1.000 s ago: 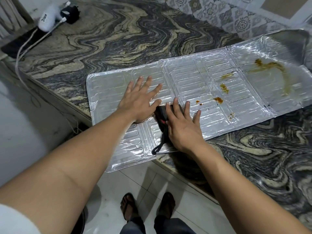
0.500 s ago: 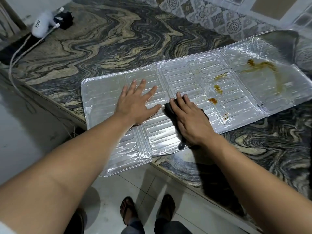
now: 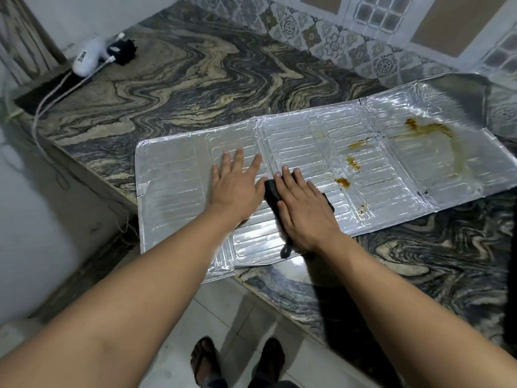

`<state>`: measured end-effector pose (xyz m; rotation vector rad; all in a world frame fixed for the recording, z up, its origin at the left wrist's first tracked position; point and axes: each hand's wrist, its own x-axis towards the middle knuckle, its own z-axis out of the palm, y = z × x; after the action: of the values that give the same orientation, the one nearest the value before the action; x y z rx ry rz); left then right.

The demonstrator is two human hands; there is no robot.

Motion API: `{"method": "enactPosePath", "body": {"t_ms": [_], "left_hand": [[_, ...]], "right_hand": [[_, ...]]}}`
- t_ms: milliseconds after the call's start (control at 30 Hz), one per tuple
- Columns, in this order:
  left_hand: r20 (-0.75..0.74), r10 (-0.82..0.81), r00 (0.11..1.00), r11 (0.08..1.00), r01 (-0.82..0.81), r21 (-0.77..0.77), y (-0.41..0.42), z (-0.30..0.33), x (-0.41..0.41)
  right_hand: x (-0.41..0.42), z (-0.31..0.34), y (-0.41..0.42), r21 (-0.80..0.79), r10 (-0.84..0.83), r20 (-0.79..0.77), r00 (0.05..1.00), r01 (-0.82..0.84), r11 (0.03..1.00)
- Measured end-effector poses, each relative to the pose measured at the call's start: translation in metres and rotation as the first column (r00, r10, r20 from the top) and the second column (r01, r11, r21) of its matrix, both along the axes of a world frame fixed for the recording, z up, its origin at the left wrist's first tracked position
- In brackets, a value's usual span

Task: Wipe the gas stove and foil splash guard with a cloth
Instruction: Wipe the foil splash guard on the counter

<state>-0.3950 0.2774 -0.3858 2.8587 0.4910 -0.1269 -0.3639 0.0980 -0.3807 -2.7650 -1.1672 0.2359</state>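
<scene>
The foil splash guard (image 3: 313, 141) lies unfolded and flat on the marble counter, its near left corner hanging over the edge. Brown grease stains (image 3: 428, 128) mark its right panels, with smaller spots (image 3: 342, 181) near the middle. My left hand (image 3: 237, 186) presses flat on the left-middle panel, fingers spread, holding nothing. My right hand (image 3: 303, 208) lies flat on a dark cloth (image 3: 272, 191) and presses it onto the foil; a loop of the cloth (image 3: 286, 249) sticks out under my wrist. No gas stove is in view.
The marble counter (image 3: 195, 88) runs back to a tiled wall (image 3: 330, 37). A white charger (image 3: 86, 58) with its cable and a black plug (image 3: 121, 51) sit at the far left corner. My sandalled feet (image 3: 237, 362) stand on the tiled floor below.
My right hand has slid the cloth away from me and a little to the right along the foil. My left hand has stayed pressed on the same panel.
</scene>
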Motion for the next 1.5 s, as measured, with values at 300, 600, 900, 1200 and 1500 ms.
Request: {"method": "enactPosePath", "body": {"t_ms": [300, 600, 900, 1200, 1500], "left_hand": [[-0.019, 0.041, 0.999, 0.998, -0.04, 0.057, -0.016, -0.01, 0.002], [-0.005, 0.041, 0.999, 0.996, -0.04, 0.085, -0.018, -0.014, 0.004], [-0.024, -0.008, 1.0, 0.995, 0.011, 0.099, -0.023, -0.016, 0.005], [-0.09, -0.03, 0.996, 0.992, 0.041, 0.118, -0.023, -0.011, 0.011], [-0.059, 0.002, 0.998, 0.996, 0.003, 0.088, -0.027, -0.011, 0.008]], "right_hand": [[0.038, -0.004, -0.038, 0.008, -0.042, 0.009, 0.999, 0.042, 0.999], [0.104, -0.003, -0.101, -0.021, -0.316, 0.046, 0.948, 0.318, 0.948], [0.123, -0.008, -0.098, 0.061, -0.696, 0.046, 0.716, 0.694, 0.718], [0.109, -0.013, -0.023, 0.14, -0.701, 0.027, 0.713, 0.691, 0.709], [0.087, -0.008, 0.028, 0.08, -0.201, 0.057, 0.978, 0.196, 0.977]]}}
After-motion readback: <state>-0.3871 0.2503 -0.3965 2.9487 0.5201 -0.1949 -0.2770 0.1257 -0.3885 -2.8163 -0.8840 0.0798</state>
